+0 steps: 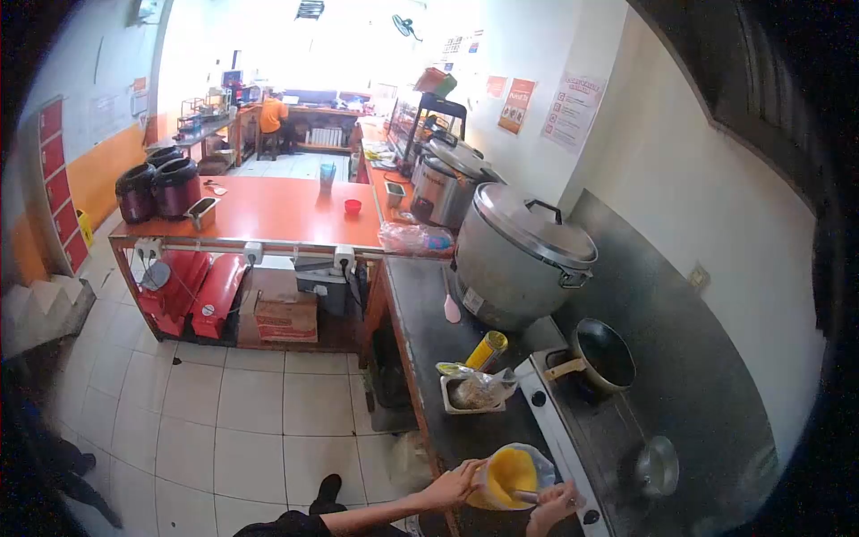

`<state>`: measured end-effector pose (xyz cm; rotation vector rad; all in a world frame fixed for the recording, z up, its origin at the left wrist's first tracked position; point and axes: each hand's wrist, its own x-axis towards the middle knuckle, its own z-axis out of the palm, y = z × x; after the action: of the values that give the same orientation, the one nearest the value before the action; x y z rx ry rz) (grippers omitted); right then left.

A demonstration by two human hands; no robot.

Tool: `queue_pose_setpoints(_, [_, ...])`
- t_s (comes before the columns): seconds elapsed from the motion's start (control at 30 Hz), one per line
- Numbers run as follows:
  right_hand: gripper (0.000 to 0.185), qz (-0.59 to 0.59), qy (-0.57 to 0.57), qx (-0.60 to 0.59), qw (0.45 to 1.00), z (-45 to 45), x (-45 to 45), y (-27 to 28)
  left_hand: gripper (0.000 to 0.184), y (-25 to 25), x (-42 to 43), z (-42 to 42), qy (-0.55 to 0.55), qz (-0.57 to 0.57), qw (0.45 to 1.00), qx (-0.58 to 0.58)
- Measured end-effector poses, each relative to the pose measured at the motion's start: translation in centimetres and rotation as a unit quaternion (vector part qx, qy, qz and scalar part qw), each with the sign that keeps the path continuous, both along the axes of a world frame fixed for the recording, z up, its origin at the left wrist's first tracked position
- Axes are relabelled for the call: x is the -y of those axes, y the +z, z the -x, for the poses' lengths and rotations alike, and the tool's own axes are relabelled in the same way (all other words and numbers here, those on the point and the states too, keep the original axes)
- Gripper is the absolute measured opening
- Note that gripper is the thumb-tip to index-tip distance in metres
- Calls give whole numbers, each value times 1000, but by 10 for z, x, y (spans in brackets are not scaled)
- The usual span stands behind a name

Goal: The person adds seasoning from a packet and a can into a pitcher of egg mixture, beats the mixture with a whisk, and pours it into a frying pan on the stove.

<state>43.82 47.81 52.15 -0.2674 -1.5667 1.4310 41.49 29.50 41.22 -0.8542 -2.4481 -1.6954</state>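
My left hand (463, 483) grips the near-left side of a pale bowl (542, 467) on the dark counter. Inside the bowl is a smooth yellow liquid (510, 470). In my right hand (557, 503) is a utensil with a metallic grey handle (526, 496); its tip dips into the yellow liquid, so I cannot make out its kind. Just beyond the bowl sits a small metal tub (474, 409) with a plastic bag of something pale in it. Behind that tub a yellow can (488, 350) leans slightly.
To the right, a gas stove (548, 413) bears a dark frying pan (604, 355) and a small metal pan (659, 465). A big lidded pot (519, 259) and a pink spatula (451, 309) occupy the far counter. An orange table (277, 210) lies ahead; a person (272, 116) is far back.
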Motion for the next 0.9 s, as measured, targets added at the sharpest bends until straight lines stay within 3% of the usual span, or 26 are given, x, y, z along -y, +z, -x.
queue_pose_setpoints(0.07, [39,92,6,29,995,-6,-20,1,53,8,2,-2,20,16,999,30])
queue_pose_setpoints(0.13, [40,163,-12,2,987,-19,1,76,53,3,3,1,7,-3,998,69])
queue_pose_setpoints(0.17, [38,169,-18,-17,985,-16,-2,68,54,-7,2,3,-13,-30,995,98])
queue_pose_setpoints(0.23, [36,112,-11,-81,990,4,-3,-22,54,31,11,-4,0,30,993,116])
queue_pose_setpoints(0.27, [35,109,24,-86,990,0,-3,-36,53,41,14,-4,-2,35,994,101])
queue_pose_setpoints(0.3, [38,127,87,-27,988,-6,6,-11,53,44,14,-7,4,35,996,87])
queue_pose_setpoints(0.4, [38,91,144,-46,984,-20,-4,70,51,37,13,-4,0,4,1000,4])
queue_pose_setpoints(0.5, [38,99,15,-136,986,2,-1,33,51,42,13,-6,9,21,1000,-9])
queue_pose_setpoints(0.53, [38,8,9,-132,991,15,2,-11,51,40,14,-6,3,21,1000,-3])
queue_pose_setpoints(0.57, [37,96,63,-43,992,6,-2,-38,51,38,14,-7,-3,22,1000,4])
queue_pose_setpoints(0.63, [39,80,59,3,995,-6,8,21,51,37,13,-1,-1,15,1000,4])
queue_pose_setpoints(0.7, [39,160,97,-38,982,-9,-4,57,51,34,12,-4,2,12,1000,3])
queue_pose_setpoints(0.77, [39,228,83,-114,963,-11,-10,61,51,35,13,-5,-2,18,1000,-4])
queue_pose_setpoints(0.87, [40,90,9,-29,996,6,-4,-21,50,36,14,-5,-6,21,1000,-1])
queue_pose_setpoints(0.9, [40,124,77,22,989,-4,1,-3,50,38,13,-3,-2,19,1000,1])
